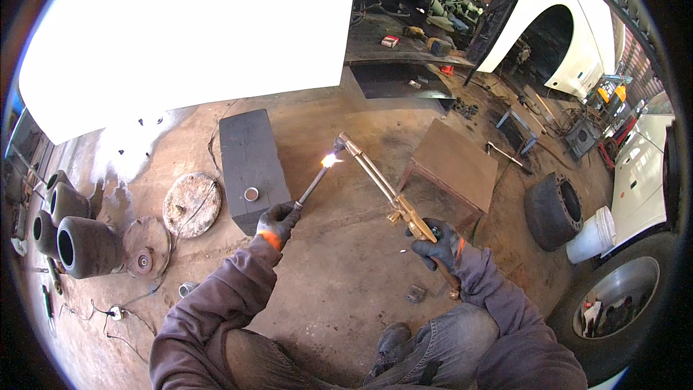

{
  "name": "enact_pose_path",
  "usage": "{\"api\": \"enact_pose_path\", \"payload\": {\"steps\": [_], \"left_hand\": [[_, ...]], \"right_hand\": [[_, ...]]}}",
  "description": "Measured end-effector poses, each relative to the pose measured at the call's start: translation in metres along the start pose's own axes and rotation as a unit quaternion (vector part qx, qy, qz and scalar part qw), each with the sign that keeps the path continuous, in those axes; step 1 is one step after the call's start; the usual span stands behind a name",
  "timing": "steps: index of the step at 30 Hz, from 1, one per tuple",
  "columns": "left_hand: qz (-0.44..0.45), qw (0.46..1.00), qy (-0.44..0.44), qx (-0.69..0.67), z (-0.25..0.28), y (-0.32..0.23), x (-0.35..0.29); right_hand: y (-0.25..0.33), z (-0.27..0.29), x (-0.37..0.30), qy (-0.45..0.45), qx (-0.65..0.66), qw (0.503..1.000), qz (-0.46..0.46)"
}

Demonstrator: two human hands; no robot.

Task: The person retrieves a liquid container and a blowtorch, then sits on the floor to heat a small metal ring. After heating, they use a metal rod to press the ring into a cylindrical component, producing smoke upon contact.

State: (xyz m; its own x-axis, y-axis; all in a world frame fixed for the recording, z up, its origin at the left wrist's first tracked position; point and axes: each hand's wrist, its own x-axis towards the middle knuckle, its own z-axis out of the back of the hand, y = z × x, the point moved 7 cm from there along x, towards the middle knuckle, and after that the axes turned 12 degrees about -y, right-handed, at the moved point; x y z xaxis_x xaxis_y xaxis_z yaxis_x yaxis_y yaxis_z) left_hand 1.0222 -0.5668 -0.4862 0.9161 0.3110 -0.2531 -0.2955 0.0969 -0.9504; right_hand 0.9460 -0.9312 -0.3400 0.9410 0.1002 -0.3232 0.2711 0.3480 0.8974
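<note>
My left hand (pixel 279 221), in a dark glove with an orange cuff, is closed round the lower end of a slim dark metal rod (pixel 312 189). The rod slants up and right, and its far tip glows in a bright white-orange flame (pixel 330 161). My right hand (pixel 437 244), gloved alike, grips the handle of a brass cutting torch (pixel 374 172). The torch's angled head sits just above and right of the glowing tip. Beyond my left hand lies a dark grey block (pixel 249 152) with a small round metal ring (pixel 251 193) on top.
A low brown metal table (pixel 455 166) stands right of the torch. Rusty discs (pixel 191 204) and hollow black cylinders (pixel 90 247) lie at left. At right are a tyre (pixel 552 211), a white bucket (pixel 592 236) and a large wheel (pixel 617 303). A white panel (pixel 188 22) fills the upper left.
</note>
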Motion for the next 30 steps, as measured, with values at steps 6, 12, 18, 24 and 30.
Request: {"api": "enact_pose_path", "payload": {"steps": [6, 12, 18, 24, 30], "left_hand": [[-0.006, 1.000, -0.006, -0.021, -0.003, 0.006, 0.005], [-0.005, 1.000, -0.004, -0.027, -0.002, 0.002, 0.003], [0.002, 0.999, -0.002, -0.035, 0.000, -0.004, -0.003], [-0.004, 0.999, -0.009, -0.031, 0.001, -0.007, -0.006], [0.007, 1.000, -0.006, -0.030, -0.001, -0.004, -0.003]], "right_hand": [[-0.004, 0.000, 0.004, 0.012, 0.008, 1.000, 0.008], [-0.006, -0.002, 0.006, 0.016, -0.011, 1.000, 0.015], [-0.008, -0.001, 0.005, 0.012, -0.003, 1.000, 0.022], [-0.007, -0.003, 0.004, -0.011, 0.003, 1.000, 0.016], [-0.004, -0.002, 0.001, -0.009, -0.013, 1.000, 0.006]]}}
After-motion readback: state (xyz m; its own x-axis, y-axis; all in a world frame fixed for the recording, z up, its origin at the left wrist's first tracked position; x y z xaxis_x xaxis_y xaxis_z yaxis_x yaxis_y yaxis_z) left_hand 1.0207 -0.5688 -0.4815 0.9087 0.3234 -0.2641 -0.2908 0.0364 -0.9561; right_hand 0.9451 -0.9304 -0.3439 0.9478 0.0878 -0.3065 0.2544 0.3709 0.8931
